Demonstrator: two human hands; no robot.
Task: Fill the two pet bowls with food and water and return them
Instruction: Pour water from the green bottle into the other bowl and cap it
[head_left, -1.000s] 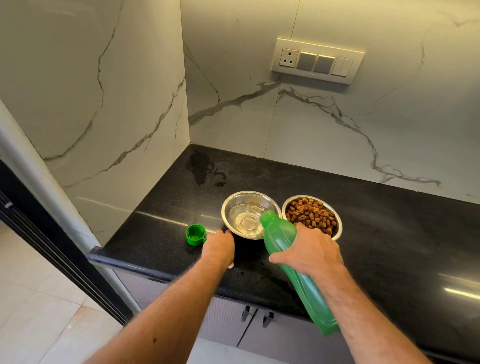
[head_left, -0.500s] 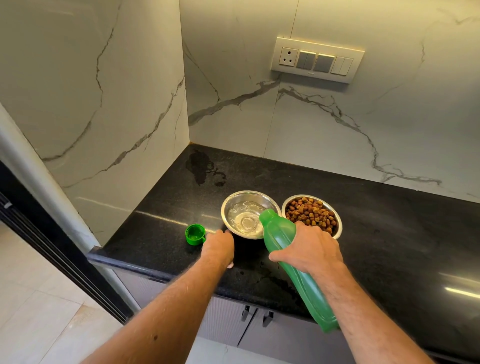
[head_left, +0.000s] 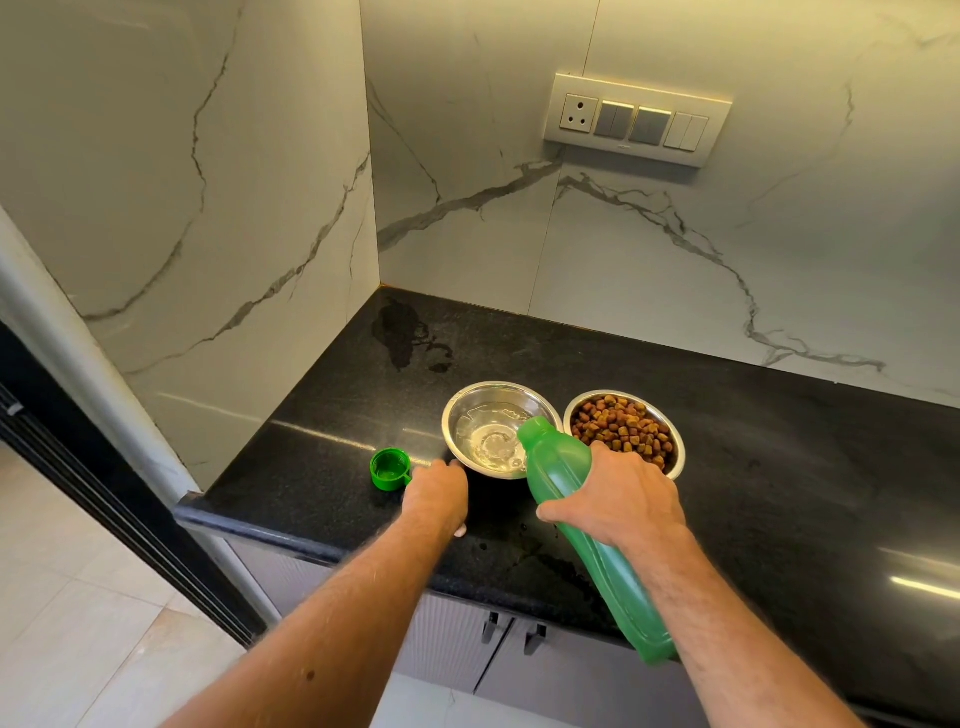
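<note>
1. A black speckled granite countertop (head_left: 753, 467) is seen set into a corner of white marble-veined wall tiles (head_left: 208, 182), with a cream switch plate (head_left: 636, 119) mounted on the back wall.
2. A wet patch (head_left: 405, 335) is visible on the counter towards the corner, and small droplets are scattered near the front edge.
3. Two steel pet bowls are placed side by side near the front of the counter, their rims nearly touching.
4. The left bowl, the water bowl (head_left: 462, 415), is partly filled with clear, rippled water.
5. The right bowl, the food bowl (head_left: 675, 441), is filled with brown kibble (head_left: 621, 428).
6. A green plastic bottle (head_left: 587, 530) is held tilted by the right hand (head_left: 621, 496), with its mouth lowered over the near right rim of the water bowl and its base raised towards the camera.
7. The right fingers are wrapped over the bottle's upper body, and the thumb is pressed along its left side.
8. The left hand (head_left: 439, 496) is rested on the counter just in front of the water bowl; its fingers appear curled against the bowl's base, though whether the bowl is actually gripped cannot be told.
9. A green bottle cap (head_left: 389, 470) is laid open side up on the counter, just left of the left hand.
10. Grey cabinet doors with dark handles (head_left: 514, 631) are seen beneath the counter.
</note>
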